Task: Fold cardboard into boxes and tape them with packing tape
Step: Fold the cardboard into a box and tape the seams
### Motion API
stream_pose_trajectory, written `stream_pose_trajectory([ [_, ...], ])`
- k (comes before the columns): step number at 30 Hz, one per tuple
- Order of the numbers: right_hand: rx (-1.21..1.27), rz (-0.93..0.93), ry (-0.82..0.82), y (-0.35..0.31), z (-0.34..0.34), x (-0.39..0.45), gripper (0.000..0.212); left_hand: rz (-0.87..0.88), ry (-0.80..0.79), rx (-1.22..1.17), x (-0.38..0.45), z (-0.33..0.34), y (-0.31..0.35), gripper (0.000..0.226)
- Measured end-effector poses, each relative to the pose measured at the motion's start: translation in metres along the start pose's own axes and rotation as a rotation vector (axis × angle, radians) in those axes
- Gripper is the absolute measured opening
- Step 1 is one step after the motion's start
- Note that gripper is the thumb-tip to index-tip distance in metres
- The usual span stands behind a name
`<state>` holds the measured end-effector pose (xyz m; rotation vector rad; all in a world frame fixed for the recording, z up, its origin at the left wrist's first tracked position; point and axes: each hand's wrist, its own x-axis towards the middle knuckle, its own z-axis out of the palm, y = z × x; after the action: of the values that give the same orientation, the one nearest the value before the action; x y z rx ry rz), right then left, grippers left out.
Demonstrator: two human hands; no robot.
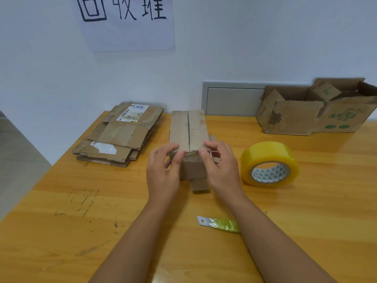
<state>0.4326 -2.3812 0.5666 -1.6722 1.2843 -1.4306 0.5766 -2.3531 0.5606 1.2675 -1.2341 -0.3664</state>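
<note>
The small cardboard box (188, 129) stands mid-table (306, 211), flaps closed. The left hand (163, 170) pinches the near top edge between thumb and forefinger. The right hand (220, 164) pinches the same edge, fingers curled. The tape roll (269, 164) lies just right of the box.

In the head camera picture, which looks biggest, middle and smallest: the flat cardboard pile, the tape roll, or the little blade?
1. Flat cardboard pile, looks biggest, though it lies farther off.
2. Tape roll, middle.
3. Blade, smallest; the right arm hides its far end, so its full length is unsure.
</note>
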Motion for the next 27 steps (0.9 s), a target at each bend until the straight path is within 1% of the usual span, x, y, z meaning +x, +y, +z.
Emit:
stream_pose_trajectory([
  [3, -0.046, -0.056, 0.004, 0.004, -0.001, 0.0, 0.02, 0.038, 0.007, 0.036, 0.003, 0.001, -0.006, 0.015],
  [5, -0.074, -0.081, 0.003, 0.007, -0.001, 0.001, 0.022, 0.034, -0.006, 0.046, 0.003, 0.001, -0.009, 0.018],
  [9, -0.087, -0.089, -0.049, 0.01, -0.004, -0.001, 0.03, 0.047, -0.071, 0.061, 0.005, -0.003, -0.013, 0.027],
  [12, -0.116, -0.117, -0.036, 0.012, -0.004, 0.0, 0.031, 0.083, -0.052, 0.116, 0.005, -0.002, -0.012, 0.025],
  [16, -0.128, -0.13, -0.044, 0.013, -0.004, 0.0, 0.035, 0.052, -0.083, 0.107, 0.006, -0.003, -0.012, 0.035],
  [20, -0.153, -0.15, -0.019, 0.014, -0.002, 0.001, 0.036, 0.076, -0.077, 0.14, 0.007, -0.001, -0.013, 0.033],
  [22, -0.134, -0.149, -0.028, 0.014, -0.003, 0.002, 0.035, 0.036, -0.095, 0.095, 0.006, -0.002, -0.01, 0.032],
  [25, -0.074, -0.143, -0.084, 0.018, -0.009, 0.002, 0.033, -0.061, -0.118, -0.053, 0.004, -0.009, -0.007, 0.035],
  [27, -0.058, -0.138, -0.118, 0.02, -0.013, 0.003, 0.033, -0.112, -0.131, -0.141, 0.004, -0.015, -0.006, 0.033],
])
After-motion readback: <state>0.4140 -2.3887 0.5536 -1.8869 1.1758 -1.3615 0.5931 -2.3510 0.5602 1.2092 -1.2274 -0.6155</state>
